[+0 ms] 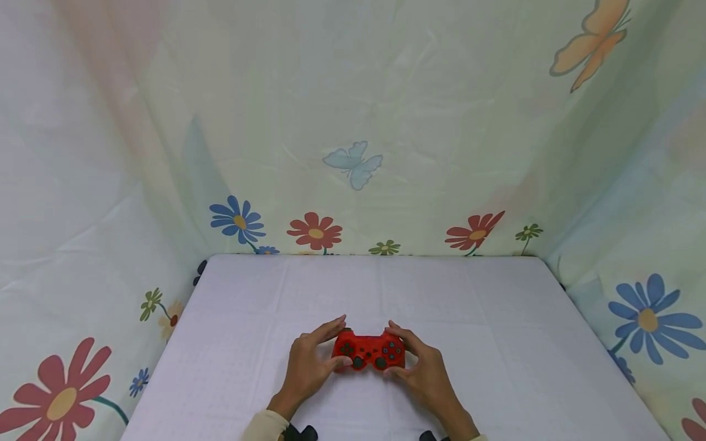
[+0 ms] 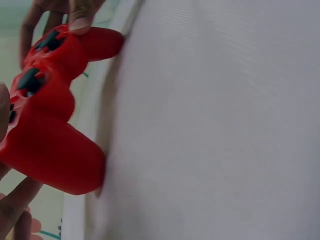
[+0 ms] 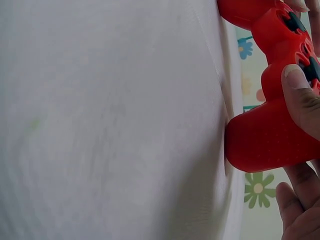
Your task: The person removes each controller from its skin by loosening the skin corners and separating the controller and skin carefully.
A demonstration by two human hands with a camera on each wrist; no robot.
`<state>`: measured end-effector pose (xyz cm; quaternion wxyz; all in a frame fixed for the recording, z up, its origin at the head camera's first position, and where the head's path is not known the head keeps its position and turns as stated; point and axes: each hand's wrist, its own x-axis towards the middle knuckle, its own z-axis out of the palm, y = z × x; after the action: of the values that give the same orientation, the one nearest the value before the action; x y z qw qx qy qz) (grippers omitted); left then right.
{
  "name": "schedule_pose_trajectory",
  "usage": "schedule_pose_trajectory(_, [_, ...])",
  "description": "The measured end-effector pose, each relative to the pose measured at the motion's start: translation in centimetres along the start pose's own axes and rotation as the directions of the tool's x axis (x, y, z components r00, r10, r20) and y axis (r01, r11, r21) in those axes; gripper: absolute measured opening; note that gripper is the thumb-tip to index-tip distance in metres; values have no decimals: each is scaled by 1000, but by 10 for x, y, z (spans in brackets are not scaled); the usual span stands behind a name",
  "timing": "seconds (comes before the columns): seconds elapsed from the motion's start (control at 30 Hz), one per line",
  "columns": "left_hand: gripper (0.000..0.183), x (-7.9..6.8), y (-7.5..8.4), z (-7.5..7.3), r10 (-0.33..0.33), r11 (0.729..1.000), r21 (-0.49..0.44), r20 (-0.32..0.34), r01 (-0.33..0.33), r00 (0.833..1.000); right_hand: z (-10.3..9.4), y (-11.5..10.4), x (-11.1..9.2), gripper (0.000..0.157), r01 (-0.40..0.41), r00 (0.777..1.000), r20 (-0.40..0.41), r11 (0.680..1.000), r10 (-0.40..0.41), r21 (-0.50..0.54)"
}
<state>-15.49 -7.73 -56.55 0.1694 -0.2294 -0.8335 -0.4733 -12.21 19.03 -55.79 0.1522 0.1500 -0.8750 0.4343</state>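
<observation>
A red game controller with black thumbsticks and buttons is held between both hands near the middle of the table. My left hand grips its left end, thumb over the front edge and fingers at the back. The right hand grips the other end the same way. In the left wrist view the controller's red handle points down close to the cloth. From the right wrist, the thumb lies on the red shell beside a thumbstick, with fingers underneath.
A white cloth covers the table. Curtains printed with flowers and butterflies hang behind it and on both sides. Dark objects show by the wrists at the bottom edge of the head view.
</observation>
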Motion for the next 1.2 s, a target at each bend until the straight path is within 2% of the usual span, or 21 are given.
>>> schedule_pose_trajectory(0.1, [82,5,-1,-3,-30,992,-120,47,35,998,-1,1,0,88,-6,1000,11,1000,6,2])
schedule_pose_trajectory(0.17, [82,6,-2,-4,-46,984,-167,70,58,996,-2,1,-1,87,-9,1000,17,1000,8,14])
schedule_pose_trajectory(0.43, [81,7,-1,-5,-117,960,-241,125,145,985,-3,2,-1,84,-17,999,39,998,14,68])
schedule_pose_trajectory(0.6, [74,7,-1,-5,-156,948,-249,170,196,973,-5,4,-3,76,-36,998,58,992,29,120])
schedule_pose_trajectory(0.87, [67,8,-2,-7,-151,946,-245,243,211,958,-8,6,-2,59,-80,992,108,974,59,211])
schedule_pose_trajectory(1.03, [62,10,0,-11,-145,949,-230,290,216,946,-11,4,0,52,-80,987,155,978,50,193])
schedule_pose_trajectory(1.2, [56,14,0,-16,-149,952,-200,356,231,922,-18,2,3,48,-127,967,240,976,81,179])
